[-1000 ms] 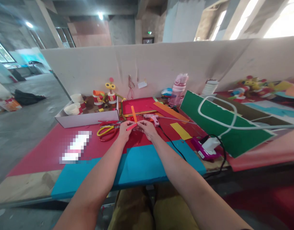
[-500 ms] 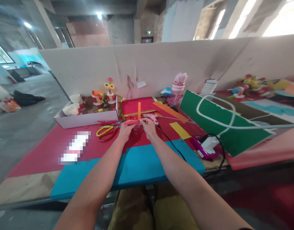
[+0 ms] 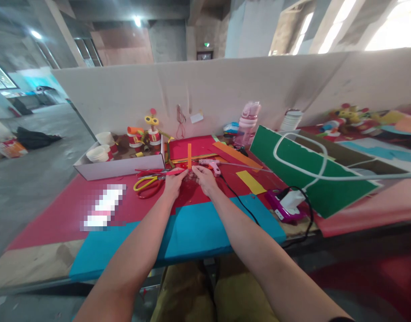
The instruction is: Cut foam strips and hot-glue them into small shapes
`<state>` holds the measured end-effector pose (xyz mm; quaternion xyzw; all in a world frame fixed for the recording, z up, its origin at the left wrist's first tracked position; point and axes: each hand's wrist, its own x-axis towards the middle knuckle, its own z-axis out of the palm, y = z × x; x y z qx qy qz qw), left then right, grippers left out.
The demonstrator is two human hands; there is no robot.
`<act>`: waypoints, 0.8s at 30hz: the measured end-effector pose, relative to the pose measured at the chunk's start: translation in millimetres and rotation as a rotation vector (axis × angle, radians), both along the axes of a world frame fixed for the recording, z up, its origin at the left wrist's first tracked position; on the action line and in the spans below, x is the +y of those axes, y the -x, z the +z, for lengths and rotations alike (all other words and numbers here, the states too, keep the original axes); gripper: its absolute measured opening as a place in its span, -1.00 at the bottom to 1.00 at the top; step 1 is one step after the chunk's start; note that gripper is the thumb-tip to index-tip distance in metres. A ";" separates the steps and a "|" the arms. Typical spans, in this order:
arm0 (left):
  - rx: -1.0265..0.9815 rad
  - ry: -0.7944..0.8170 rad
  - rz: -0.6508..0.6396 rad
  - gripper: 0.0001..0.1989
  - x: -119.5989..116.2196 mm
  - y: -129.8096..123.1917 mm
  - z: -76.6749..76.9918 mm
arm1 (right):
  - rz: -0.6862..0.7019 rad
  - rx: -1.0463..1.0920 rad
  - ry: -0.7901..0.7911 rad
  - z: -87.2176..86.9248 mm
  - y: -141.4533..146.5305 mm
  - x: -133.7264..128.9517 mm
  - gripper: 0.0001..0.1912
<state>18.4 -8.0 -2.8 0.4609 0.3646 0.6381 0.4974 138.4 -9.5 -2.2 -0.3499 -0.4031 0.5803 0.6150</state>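
Both of my hands meet over the red sheet at the middle of the table. My left hand [image 3: 172,184] is closed in a pinch on a thin red strip [image 3: 179,172]. My right hand [image 3: 205,180] pinches at the lower end of an orange paper strip [image 3: 189,155], which points away from me. The two strips come together between my fingertips; whether they are joined I cannot tell. Just beyond my right hand lies a pink glue gun [image 3: 210,165]. Left of my left hand are yellow-handled pliers [image 3: 145,183] and a red-handled tool [image 3: 151,193].
A white box [image 3: 121,167] holds paper cups [image 3: 99,154] and small cup figures [image 3: 154,134]. Right are a yellow paper piece [image 3: 250,182], a purple power strip [image 3: 282,210], a green board [image 3: 302,174] and a looping white cable [image 3: 275,147]. A pink bottle [image 3: 248,123] stands behind.
The orange strip has moved slightly left, and its lower end is now nearer the red strip. My right hand has moved left with it, towards my left hand.
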 end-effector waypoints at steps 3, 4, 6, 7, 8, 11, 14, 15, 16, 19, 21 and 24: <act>0.034 0.013 -0.025 -0.77 -0.9 -0.4 0.2 | -0.009 -0.070 -0.012 -0.9 -0.8 -0.3 -0.66; 0.049 0.016 -0.032 -0.76 -1.5 -0.7 0.7 | -0.023 -0.095 -0.016 -1.0 -0.9 -0.5 -0.67; 0.084 0.006 -0.022 -0.76 -2.6 -1.1 1.8 | -0.050 -0.118 -0.018 -1.3 -1.3 -0.6 -0.70; 0.107 -0.006 -0.003 -0.77 -3.0 -1.1 2.4 | -0.061 -0.124 -0.014 -1.5 -1.4 -0.5 -0.71; 0.133 -0.021 0.020 -0.77 -3.3 -0.9 3.0 | -0.067 -0.133 -0.009 -1.8 -1.5 -0.2 -0.72; 0.188 -0.041 0.067 -0.81 -4.1 -0.8 4.8 | -0.061 -0.172 0.007 -3.1 -1.4 1.6 -0.73; 0.055 0.065 0.033 -0.78 -5.1 -2.9 7.4 | -0.027 -0.150 0.021 -4.2 -1.4 3.4 -0.71; -0.017 0.111 0.014 -0.76 -5.4 -3.9 8.5 | -0.016 -0.121 0.033 -4.4 -1.5 3.8 -0.70; -0.079 0.148 -0.006 -0.74 -5.7 -4.7 9.4 | -0.006 -0.088 0.049 -4.4 -1.7 4.0 -0.69; -0.136 0.169 -0.038 -0.70 -5.7 -4.9 10.9 | 0.045 -0.013 0.099 -4.3 -2.5 3.3 -0.68; -0.101 0.150 -0.055 -0.69 -4.9 -2.8 10.3 | 0.091 -0.006 0.119 -4.1 -2.8 2.2 -0.70; -0.085 0.147 -0.076 -0.68 -3.0 0.7 8.0 | 0.098 0.003 0.129 -2.6 -2.4 0.6 -0.74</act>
